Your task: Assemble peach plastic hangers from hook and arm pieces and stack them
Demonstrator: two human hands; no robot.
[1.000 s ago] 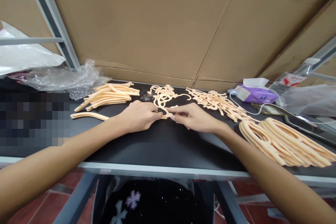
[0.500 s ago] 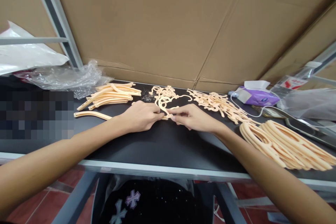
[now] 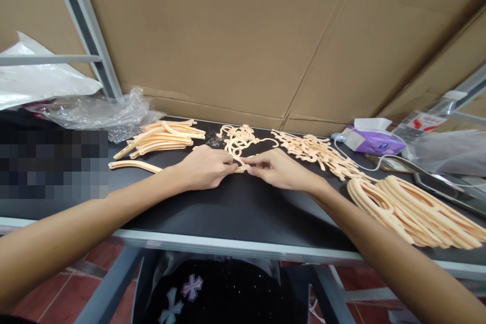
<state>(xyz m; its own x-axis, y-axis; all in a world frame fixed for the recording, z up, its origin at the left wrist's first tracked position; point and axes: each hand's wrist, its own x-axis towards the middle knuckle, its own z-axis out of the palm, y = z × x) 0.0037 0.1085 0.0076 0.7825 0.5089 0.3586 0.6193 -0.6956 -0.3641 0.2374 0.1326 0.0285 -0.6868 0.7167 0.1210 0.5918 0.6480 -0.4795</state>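
Note:
Near the middle of the black table (image 3: 228, 212), my left hand (image 3: 208, 168) and my right hand (image 3: 276, 168) meet fingertip to fingertip. Both pinch a small cream-coloured curved piece (image 3: 241, 166), partly hidden by the fingers. Just behind them lies a small heap of curly cream pieces (image 3: 237, 136). A pile of longer, gently curved strips (image 3: 163, 136) is left of that heap, and a single strip (image 3: 134, 164) runs beneath my left forearm. To the right spreads a pile of small wavy pieces (image 3: 315, 151).
Large looped cream pieces (image 3: 413, 212) lie stacked at the right. Behind them are a purple tissue pack (image 3: 375, 139), a white cable, a plastic bottle (image 3: 429, 119) and a phone-like dark object. Clear plastic wrap (image 3: 102, 114) sits at the back left, before a cardboard wall (image 3: 212, 35).
Both hands stay pinched at nearly the same spot, with only a slight shift of the fingers. The whole view has moved a little.

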